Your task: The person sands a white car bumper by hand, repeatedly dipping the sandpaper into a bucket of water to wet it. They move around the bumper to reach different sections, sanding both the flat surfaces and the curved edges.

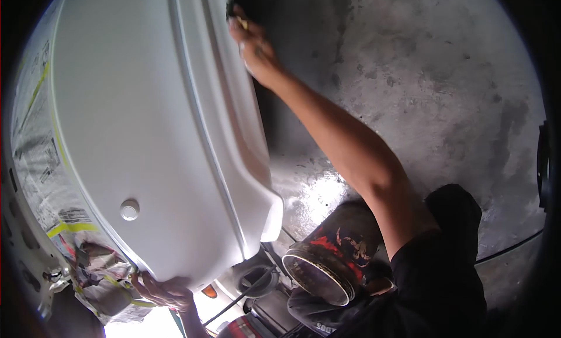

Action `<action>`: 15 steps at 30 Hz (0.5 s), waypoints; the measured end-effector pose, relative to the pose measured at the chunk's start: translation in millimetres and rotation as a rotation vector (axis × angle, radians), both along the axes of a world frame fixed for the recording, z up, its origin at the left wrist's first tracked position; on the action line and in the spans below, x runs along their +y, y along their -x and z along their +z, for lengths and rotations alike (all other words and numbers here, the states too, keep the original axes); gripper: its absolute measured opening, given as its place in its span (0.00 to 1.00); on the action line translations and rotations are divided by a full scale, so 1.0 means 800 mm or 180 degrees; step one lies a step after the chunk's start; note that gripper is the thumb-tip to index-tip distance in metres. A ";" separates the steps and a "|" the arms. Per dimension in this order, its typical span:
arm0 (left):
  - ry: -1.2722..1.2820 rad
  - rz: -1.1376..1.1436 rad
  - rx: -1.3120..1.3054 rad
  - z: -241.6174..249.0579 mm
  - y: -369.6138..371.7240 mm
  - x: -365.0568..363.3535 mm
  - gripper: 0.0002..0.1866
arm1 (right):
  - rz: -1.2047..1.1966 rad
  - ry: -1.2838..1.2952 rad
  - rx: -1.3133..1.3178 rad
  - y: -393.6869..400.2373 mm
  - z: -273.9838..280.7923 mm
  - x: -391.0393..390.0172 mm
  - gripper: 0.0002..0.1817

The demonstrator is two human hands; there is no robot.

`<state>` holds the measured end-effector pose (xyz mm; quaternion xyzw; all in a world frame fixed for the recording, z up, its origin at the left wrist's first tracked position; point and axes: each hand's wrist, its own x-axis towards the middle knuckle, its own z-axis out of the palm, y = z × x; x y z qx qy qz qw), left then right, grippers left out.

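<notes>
A long white painted car bumper (134, 104) fills the left half of the view, with a round white cap (130, 209) on its face. My right hand (257, 51) reaches up to the far end of its right-hand edge. Its fingers are closed round a small dark tool (230, 11) with a yellow part; the exact kind cannot be made out. At the lower left, my left hand (163, 292) lies at the bumper's near corner, its bent fingers hooked along the edge beside the masking paper (82, 247).
Yellow tape (73, 227) runs along the masked car body on the left. A dark bucket (339, 244) with red markings stands close to my body, its rim facing me. A black hose-like cable (242, 295) and other gear lie below the bumper on the concrete floor (409, 75).
</notes>
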<state>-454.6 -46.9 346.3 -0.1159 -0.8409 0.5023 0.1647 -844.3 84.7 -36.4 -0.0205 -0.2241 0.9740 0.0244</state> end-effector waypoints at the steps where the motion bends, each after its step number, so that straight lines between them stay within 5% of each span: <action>1: -0.0116 -0.0049 0.0074 -0.003 0.000 -0.001 0.25 | -0.0447 0.0193 0.0598 0.061 -0.011 0.013 0.22; 2: -0.0127 -0.0025 0.0040 -0.004 -0.001 -0.003 0.25 | -0.0728 0.0407 0.1083 0.084 -0.017 0.017 0.23; 4: -0.0017 -0.0139 -0.0059 0.000 -0.002 -0.006 0.25 | -0.0318 0.0116 0.0521 0.066 -0.021 -0.005 0.20; 7: 0.0137 -0.0225 -0.0003 0.000 0.003 -0.003 0.26 | -0.0113 -0.0017 -0.0384 -0.143 -0.006 -0.043 0.38; 9: 0.0095 -0.0225 0.0001 0.003 0.004 -0.003 0.26 | -0.0076 0.0061 -0.0789 -0.232 0.014 -0.046 0.31; 13: 0.0027 0.0010 0.0009 0.004 -0.011 -0.016 0.26 | 0.0032 0.1358 -0.0212 -0.047 -0.028 -0.050 0.16; 15: 0.0150 0.0045 -0.0075 0.008 -0.015 -0.016 0.26 | 0.0110 0.1477 -0.0762 0.015 -0.030 -0.049 0.15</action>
